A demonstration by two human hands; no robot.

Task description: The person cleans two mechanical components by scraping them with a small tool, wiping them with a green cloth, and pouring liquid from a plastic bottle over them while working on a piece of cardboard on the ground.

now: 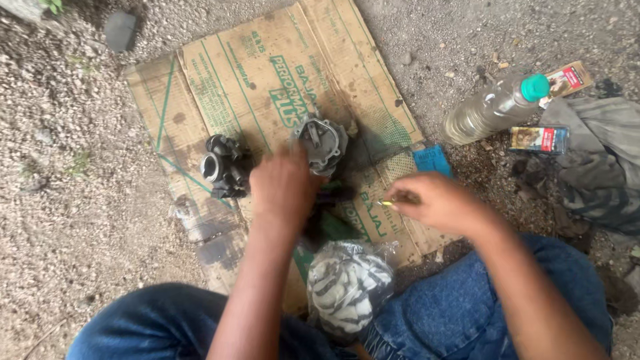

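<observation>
My left hand [283, 190] reaches forward over a flattened cardboard sheet [267, 80], its fingers touching the near side of a grey metal engine part [323, 141]. Whether it grips the part is hidden by the back of the hand. My right hand [437, 202] is closed on a small thin yellowish piece [387, 202], pinched between finger and thumb. A second, black engine part [225, 165] lies on the cardboard left of my left hand.
A clear plastic bottle with a teal cap [497, 107] lies on the gravel at right, near two small packets [539, 140] and a grey cloth [597, 160]. A striped rag in plastic [347, 283] sits between my knees. A blue item [432, 160] lies by the cardboard edge.
</observation>
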